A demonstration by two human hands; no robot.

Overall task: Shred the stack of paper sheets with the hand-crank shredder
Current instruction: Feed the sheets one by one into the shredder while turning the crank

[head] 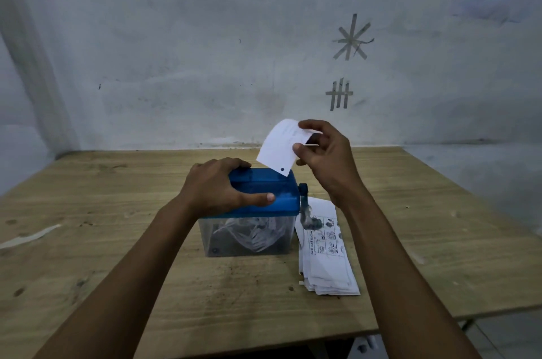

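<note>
A hand-crank shredder (264, 191) with a blue top and a clear bin (246, 237) stands mid-table; shredded strips lie inside the bin. My left hand (217, 185) grips the blue top from the left, thumb along its front. My right hand (325, 153) pinches a white paper sheet (278, 147) above the shredder, the sheet's lower edge just over the top's right end. The blue crank handle (305, 200) hangs down on the right side. A stack of printed paper sheets (325, 250) lies on the table right of the shredder.
The wooden table (117, 241) reaches back to a pale wall (176, 50) with tape marks. The table's front edge runs at lower right, with floor and a table leg (469, 325) below it.
</note>
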